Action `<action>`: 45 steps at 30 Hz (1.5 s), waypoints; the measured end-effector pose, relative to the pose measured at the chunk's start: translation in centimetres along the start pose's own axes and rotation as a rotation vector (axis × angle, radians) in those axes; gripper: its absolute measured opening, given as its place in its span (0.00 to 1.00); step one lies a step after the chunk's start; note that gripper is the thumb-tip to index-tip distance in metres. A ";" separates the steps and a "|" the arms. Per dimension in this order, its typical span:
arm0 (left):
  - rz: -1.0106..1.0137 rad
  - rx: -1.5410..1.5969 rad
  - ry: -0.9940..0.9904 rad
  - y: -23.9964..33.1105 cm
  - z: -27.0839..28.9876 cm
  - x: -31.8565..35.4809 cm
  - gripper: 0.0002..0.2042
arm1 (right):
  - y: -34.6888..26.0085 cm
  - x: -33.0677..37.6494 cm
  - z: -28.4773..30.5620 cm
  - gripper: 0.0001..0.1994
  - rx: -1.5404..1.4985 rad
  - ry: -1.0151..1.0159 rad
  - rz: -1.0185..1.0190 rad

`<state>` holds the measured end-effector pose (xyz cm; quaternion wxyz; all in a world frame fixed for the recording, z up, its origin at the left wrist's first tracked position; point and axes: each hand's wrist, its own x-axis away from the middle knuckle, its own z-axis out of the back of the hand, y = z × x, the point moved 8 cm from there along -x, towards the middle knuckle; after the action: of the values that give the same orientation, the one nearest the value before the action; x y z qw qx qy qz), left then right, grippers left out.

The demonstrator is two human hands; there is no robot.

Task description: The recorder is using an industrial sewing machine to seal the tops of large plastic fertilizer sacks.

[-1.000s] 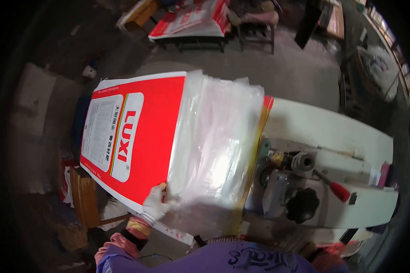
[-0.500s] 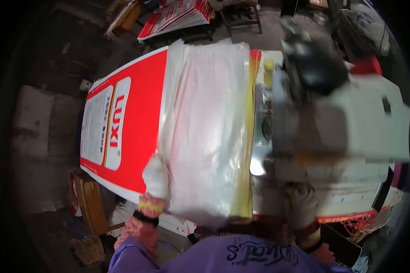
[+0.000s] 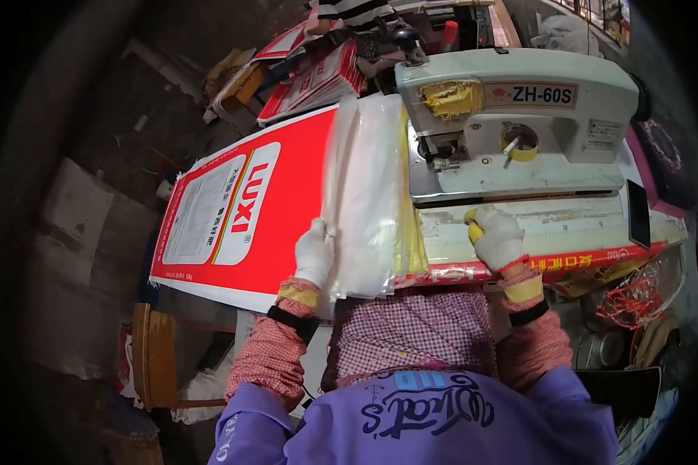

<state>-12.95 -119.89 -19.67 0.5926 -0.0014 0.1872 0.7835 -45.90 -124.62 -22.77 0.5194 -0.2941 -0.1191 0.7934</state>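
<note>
My left hand (image 3: 315, 252), in a white glove, is closed at the near edge of a red and white woven sack (image 3: 291, 178). Its fingers grip where the sack meets the clear plastic liner (image 3: 368, 201) coming out of its mouth. Yellow sheeting (image 3: 412, 232) shows along the liner's right side, next to a pale sewing machine (image 3: 520, 132). My right hand (image 3: 498, 236), gloved in white with yellow fingertips, rests on the machine's table (image 3: 574, 225). Its fingers are curled in, and whatever they hold, if anything, is hidden.
A roll of yellow tape (image 3: 524, 153) sits on the machine. To the right lie a dark phone (image 3: 638, 214) and a purple box (image 3: 659, 167). Red string (image 3: 636, 298) hangs beyond the table's near edge. More red sacks (image 3: 314, 81) are stacked at the back, beside another person's striped clothing (image 3: 357, 12).
My view has shifted, bringing the whole machine into sight. Less of the clear liner shows between sack and machine. Both hands appear higher in the picture; the left stays at the sack's near edge.
</note>
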 end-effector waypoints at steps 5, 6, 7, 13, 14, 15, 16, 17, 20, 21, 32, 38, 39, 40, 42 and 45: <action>-0.019 0.434 -0.291 -1.0 -0.3 1.8 0.12 | -2.2 0.8 0.1 0.11 -0.066 -0.114 -0.175; -0.005 0.378 -0.254 -0.8 1.7 1.6 0.11 | -2.5 1.1 -0.5 0.11 -0.155 -0.192 -0.203; 0.001 0.392 -0.258 -2.2 2.1 1.1 0.11 | -3.6 0.9 -0.9 0.12 -0.167 -0.202 -0.155; -0.297 -0.103 -0.362 1.1 4.0 -0.6 0.21 | -10.9 -4.0 -2.7 0.12 -0.176 -0.333 -0.090; -0.355 -0.210 -0.243 0.3 2.6 -1.0 0.19 | -13.0 -5.5 -3.6 0.12 -0.165 -0.350 0.008; -0.285 -0.140 -0.204 -1.3 1.7 -2.0 0.17 | -14.6 -6.7 -4.6 0.12 -0.228 -0.436 -0.090; -0.212 -0.074 -0.163 -2.7 1.3 -3.1 0.15 | -16.1 -7.9 -5.5 0.12 -0.293 -0.520 -0.187; -0.211 -0.062 -0.164 -3.5 0.8 -4.0 0.15 | -16.2 -9.4 -7.0 0.12 -0.281 -0.522 -0.190; -0.181 0.264 -0.214 -5.0 -0.2 -5.9 0.11 | -12.5 -12.7 -15.0 0.13 -0.415 -0.418 -0.263; -0.095 0.460 -0.266 -5.0 -0.8 -6.2 0.10 | -13.2 -13.9 -15.7 0.14 -0.518 -0.270 0.029; 0.311 1.051 -0.509 -6.9 1.6 -4.3 0.18 | -23.4 -12.5 -13.8 0.20 -0.213 -0.506 -0.097; -0.269 0.903 -0.259 -11.1 4.8 -9.2 0.13 | -23.6 -12.3 -13.5 0.20 -0.305 -0.522 -0.119; -0.054 1.211 -0.173 -13.6 6.2 -9.9 0.12 | -21.7 -12.0 -13.5 0.16 -0.135 -0.527 -0.131; 0.178 1.507 -0.081 -15.8 7.1 -10.2 0.11 | -20.0 -11.8 -13.5 0.12 0.038 -0.531 -0.145; 0.212 1.602 -0.023 -17.6 9.5 -10.4 0.09 | -19.6 -11.7 -12.1 0.09 0.094 -0.405 -0.167; 0.007 1.191 -0.036 -11.6 10.5 -8.4 0.06 | -26.8 -12.1 -9.9 0.07 0.123 0.169 0.389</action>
<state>2.59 -121.95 -11.40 0.4917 0.3451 0.5843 0.5456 -16.32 -124.96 -13.29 0.3815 -0.3447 0.0323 0.8571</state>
